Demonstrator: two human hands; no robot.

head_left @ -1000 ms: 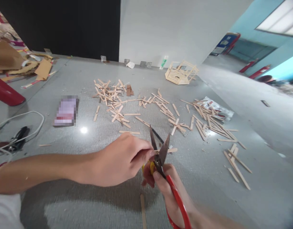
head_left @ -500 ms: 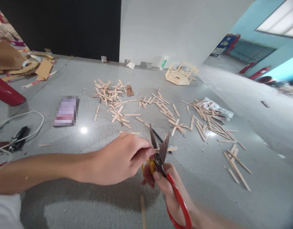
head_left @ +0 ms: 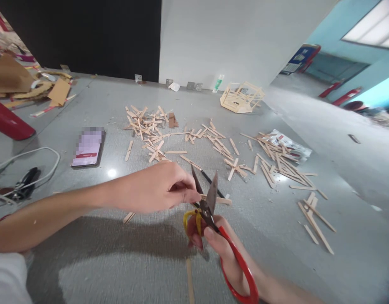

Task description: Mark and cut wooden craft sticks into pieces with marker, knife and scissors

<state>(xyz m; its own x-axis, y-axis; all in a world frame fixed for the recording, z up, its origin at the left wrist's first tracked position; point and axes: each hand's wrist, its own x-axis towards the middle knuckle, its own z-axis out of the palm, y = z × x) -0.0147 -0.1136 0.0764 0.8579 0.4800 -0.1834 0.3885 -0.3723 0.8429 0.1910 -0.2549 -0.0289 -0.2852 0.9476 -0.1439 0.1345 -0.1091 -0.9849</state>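
Note:
My left hand (head_left: 164, 185) pinches a wooden craft stick (head_left: 224, 201) between thumb and fingertips. The stick lies across the spread blades of the scissors (head_left: 212, 192), and its far end sticks out to the right. My right hand (head_left: 220, 244) grips these scissors, blades pointing away from me. One handle loop is red; a yellow loop shows at the fingers on the other side. Behind the blades, a thin black pen-like thing (head_left: 208, 177) lies on the table. Another craft stick (head_left: 190, 280) lies at the near edge of view.
Loose sticks (head_left: 144, 122) lie scattered across the grey table, with more by a white packet (head_left: 292, 147) at right. A stick-built frame (head_left: 241, 98) and a glue tube (head_left: 218, 83) stand at the back. A phone (head_left: 87, 147), white cable (head_left: 52, 150) and red cylinder (head_left: 11, 120) are left.
My left hand has shifted left and slightly up, and the scissor blades have moved a little left. A cut stick piece now shows on the table below my left wrist.

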